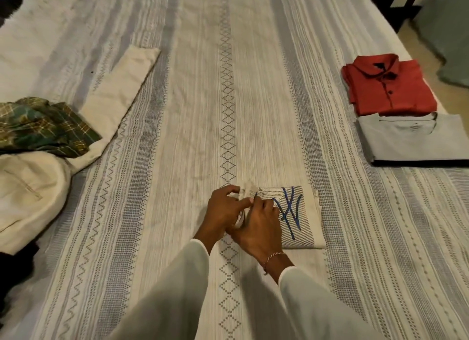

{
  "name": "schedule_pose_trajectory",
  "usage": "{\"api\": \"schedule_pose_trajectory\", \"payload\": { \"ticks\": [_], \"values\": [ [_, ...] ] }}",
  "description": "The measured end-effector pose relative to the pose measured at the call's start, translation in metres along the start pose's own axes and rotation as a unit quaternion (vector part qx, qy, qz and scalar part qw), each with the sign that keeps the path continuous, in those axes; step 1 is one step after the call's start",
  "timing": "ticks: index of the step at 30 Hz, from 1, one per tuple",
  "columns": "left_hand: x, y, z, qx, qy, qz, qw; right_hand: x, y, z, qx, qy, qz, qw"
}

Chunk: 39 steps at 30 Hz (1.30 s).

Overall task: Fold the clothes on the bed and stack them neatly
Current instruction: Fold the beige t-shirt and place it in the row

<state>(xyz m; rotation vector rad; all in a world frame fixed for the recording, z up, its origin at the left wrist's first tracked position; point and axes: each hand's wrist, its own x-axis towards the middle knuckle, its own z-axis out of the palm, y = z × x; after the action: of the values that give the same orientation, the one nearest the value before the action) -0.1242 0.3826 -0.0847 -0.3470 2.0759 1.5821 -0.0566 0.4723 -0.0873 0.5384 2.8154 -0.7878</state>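
1. Cream folded garment [297, 215] with blue strokes lies on the bed [177, 111], front centre.
2. Left hand [223, 210] and right hand [261, 228] meet, both pinching its left edge.
3. Tuck that loose edge flat, then carry it to the red shirt [388, 86] stack.

Folded cloth [299, 218] near centre on bedspread [177, 111], folded shirts [396, 106] far right, unfolded clothes [45, 142] left.

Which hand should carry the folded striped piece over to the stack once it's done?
Right, probably. The right hand already lies on the folded striped garment, and the stack, red shirt above grey shirt, lies on that side. The left hand only pinches the garment's near-left edge.
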Motion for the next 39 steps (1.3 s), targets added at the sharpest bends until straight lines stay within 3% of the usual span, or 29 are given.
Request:
{"api": "schedule_pose_trajectory", "payload": {
  "ticks": [5,10,13,15,18,20,24,27,31,34,39],
  "values": [
    [-0.020,0.043,-0.004,-0.050,-0.101,0.002,0.994,0.000,-0.001,-0.033,0.108,0.036,0.064,0.991],
    [-0.011,0.044,-0.018,-0.079,-0.022,-0.050,0.995,-0.007,-0.001,-0.097,0.289,0.057,0.082,0.952],
    [-0.016,0.024,-0.017,-0.053,-0.063,-0.107,0.991,-0.014,0.000,-0.132,0.431,0.026,0.075,0.899],
    [-0.022,0.018,-0.010,-0.117,-0.076,-0.143,0.980,-0.015,0.010,-0.153,0.515,-0.016,0.093,0.852],
    [-0.028,0.024,0.000,-0.184,-0.057,-0.129,0.973,-0.014,0.038,-0.179,0.606,-0.086,0.122,0.781],
    [-0.023,0.027,0.005,-0.180,-0.044,-0.127,0.974,-0.007,0.073,-0.178,0.615,-0.105,0.134,0.769],
    [-0.012,0.015,0.029,-0.086,-0.029,-0.104,0.990,0.014,0.157,-0.142,0.552,-0.107,0.206,0.801],
    [-0.006,-0.001,0.050,-0.021,0.010,-0.060,0.998,0.024,0.198,-0.107,0.497,-0.064,0.248,0.829],
    [-0.006,-0.018,0.067,-0.023,0.073,-0.124,0.989,0.031,0.208,-0.089,0.437,-0.038,0.228,0.869],
    [-0.006,-0.014,0.073,-0.029,0.067,-0.159,0.985,0.030,0.206,-0.084,0.409,-0.027,0.209,0.888],
    [-0.003,-0.002,0.085,0.048,0.049,-0.038,0.997,0.037,0.212,-0.084,0.366,0.061,0.163,0.914]
  ]
}}
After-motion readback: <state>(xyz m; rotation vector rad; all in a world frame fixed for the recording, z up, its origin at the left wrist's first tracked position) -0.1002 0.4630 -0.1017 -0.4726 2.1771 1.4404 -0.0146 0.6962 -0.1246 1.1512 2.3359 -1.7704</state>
